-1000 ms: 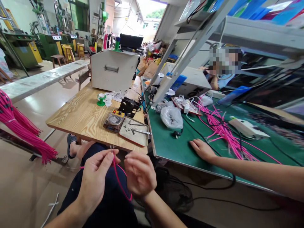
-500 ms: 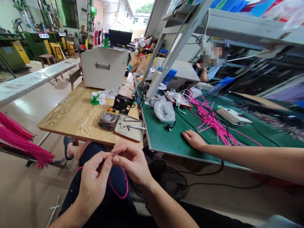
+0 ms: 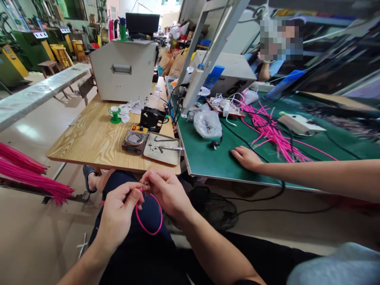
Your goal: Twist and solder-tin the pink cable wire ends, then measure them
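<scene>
Above my lap, my left hand (image 3: 118, 211) is closed, its thumb and forefinger pinching a pink cable (image 3: 152, 233) near its end. The cable hangs in a loop below the fingers. Close against it, my right hand (image 3: 168, 194) is closed with thumb and forefinger together at the cable's tip. Thin wire strands seem to show between the fingertips, though they are too small to make out clearly.
On the wooden table (image 3: 80, 138) are a solder pot (image 3: 134, 138), a metal tray (image 3: 163, 152) with tweezers, and a green spool (image 3: 114, 114). Another person's hand (image 3: 246, 158) rests on the green table (image 3: 204, 162), near a pink cable pile (image 3: 267, 130). More pink cables (image 3: 32, 178) hang at left.
My right fingers have shifted slightly up and away from my left fingertips, and more of the pink cable's end shows. The view has tilted downward.
</scene>
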`<state>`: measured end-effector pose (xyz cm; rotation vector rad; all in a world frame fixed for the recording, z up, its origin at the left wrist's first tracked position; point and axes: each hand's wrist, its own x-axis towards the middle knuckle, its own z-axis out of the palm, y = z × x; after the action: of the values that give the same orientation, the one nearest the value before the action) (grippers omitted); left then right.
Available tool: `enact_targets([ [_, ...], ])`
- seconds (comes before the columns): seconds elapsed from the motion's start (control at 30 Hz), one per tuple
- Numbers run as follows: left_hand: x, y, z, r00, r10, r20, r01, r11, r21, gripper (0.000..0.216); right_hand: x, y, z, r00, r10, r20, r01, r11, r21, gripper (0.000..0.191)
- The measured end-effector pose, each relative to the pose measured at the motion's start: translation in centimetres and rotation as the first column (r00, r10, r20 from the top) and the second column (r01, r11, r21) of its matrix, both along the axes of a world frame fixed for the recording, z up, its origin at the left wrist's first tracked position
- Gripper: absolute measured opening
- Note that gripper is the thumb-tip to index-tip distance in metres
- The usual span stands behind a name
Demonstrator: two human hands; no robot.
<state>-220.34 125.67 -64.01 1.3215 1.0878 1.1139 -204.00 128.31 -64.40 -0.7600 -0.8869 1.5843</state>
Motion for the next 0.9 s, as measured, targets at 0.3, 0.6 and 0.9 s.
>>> enact_targets([
  [0.3,0.4,-0.3,0.4,0.995,0.084,0.046,-0.082,0.996,-0.043,0.036,-0.1,-0.7,-0.7,0.994,0.093,-0.055,-0.088,0.992,0.089,0.027],
  [0.6,-0.3,-0.3,-1.0,0.997,0.039,0.073,-0.03,0.992,-0.122,0.035,0.1,-0.2,-0.5,0.992,0.077,-0.101,-0.074,0.997,0.028,0.02],
  [0.9,-0.5,-0.4,0.1,0.996,0.035,-0.088,-0.039,0.999,-0.038,0.029,0.1,0.0,-0.4,0.987,0.101,-0.126,-0.107,0.993,-0.043,0.019],
])
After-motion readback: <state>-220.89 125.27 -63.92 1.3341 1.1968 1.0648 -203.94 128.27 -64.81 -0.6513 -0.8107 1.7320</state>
